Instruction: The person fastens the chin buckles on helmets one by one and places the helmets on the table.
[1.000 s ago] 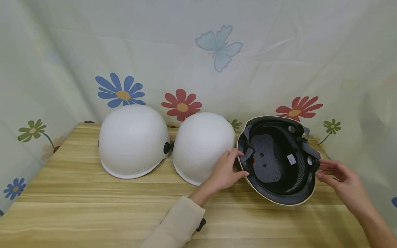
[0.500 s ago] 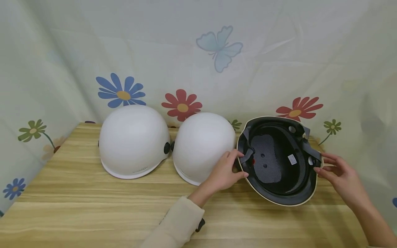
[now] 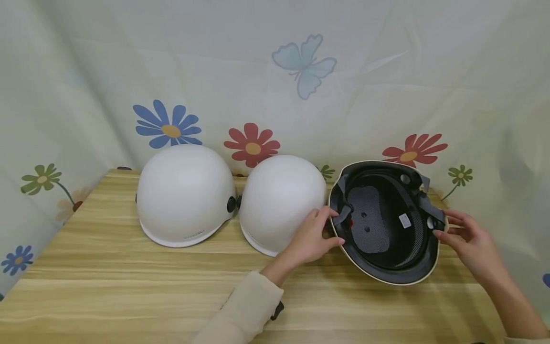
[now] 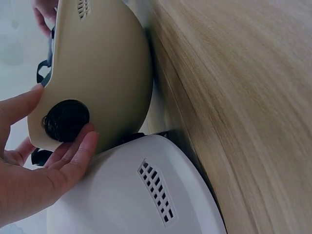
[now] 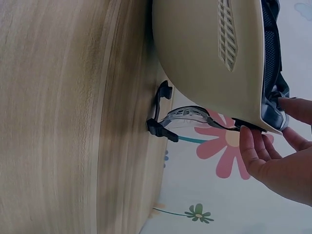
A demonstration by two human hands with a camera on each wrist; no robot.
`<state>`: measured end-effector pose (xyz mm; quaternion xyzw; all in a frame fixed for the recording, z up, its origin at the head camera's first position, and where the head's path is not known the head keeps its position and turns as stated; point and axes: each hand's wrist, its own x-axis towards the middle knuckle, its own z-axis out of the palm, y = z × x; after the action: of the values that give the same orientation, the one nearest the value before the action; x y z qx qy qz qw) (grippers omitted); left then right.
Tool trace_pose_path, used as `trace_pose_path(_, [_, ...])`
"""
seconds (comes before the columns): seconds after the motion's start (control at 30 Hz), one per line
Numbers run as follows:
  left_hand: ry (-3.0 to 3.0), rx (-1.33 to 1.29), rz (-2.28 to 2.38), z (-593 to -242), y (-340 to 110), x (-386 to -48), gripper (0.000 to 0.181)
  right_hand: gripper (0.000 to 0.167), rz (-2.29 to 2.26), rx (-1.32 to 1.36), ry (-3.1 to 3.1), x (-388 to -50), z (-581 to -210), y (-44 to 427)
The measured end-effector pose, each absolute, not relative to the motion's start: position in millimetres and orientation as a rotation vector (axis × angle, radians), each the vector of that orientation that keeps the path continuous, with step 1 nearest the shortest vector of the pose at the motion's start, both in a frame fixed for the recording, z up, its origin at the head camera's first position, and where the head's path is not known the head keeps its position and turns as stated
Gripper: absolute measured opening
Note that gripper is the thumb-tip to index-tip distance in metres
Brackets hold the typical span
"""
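A beige helmet (image 3: pixel 397 188) lies upside down at the right of the table, its black padded inside and grey straps facing up. At its left rim my left hand (image 3: pixel 310 237) pinches the edge, thumb on the rim. In the left wrist view the fingers of my left hand (image 4: pixel 44 183) lie by a round black knob (image 4: pixel 67 120) on the shell. My right hand (image 3: pixel 474 246) grips the opposite rim, with the thumb at the inner edge and the fingers outside. The right wrist view has the helmet (image 5: pixel 204 58) between thumb and fingers of that hand (image 5: pixel 287 168).
Two white helmets, one in the middle (image 3: pixel 279 200) and one at the left (image 3: pixel 185 191), stand dome up. The middle one is close beside the beige helmet. Behind the wooden table (image 3: pixel 129 286) hangs a flowered curtain (image 3: pixel 365 71). A clear band with black straps (image 5: pixel 187 114) shows below the shell.
My right hand has shifted slightly up along the rim, and its thumb has moved a little inward. My left hand and the helmets stay where they were.
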<state>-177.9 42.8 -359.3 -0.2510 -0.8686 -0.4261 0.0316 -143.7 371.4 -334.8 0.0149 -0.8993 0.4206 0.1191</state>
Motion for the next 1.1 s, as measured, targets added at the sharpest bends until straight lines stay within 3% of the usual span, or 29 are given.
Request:
trace_pose_path(0.43, [-2.636,-0.799,-1.301,-364.4,42.1,-176.3,0.048,0.038,1.207,0.116,-2.605,-152.3,-325.0,378.7])
trace_pose_path(0.8, [-2.594,-0.847,-1.322,-369.1,41.1,-175.6,0.047,0.052,1.015,0.169,-2.844,-163.9,-313.0,385.9])
trace_pose_path(1.1, [-2.604,-0.845,-1.312,-369.1,39.6,-173.6,0.048,0.04,1.048,0.224,-2.806,-163.8,-319.6,389.0])
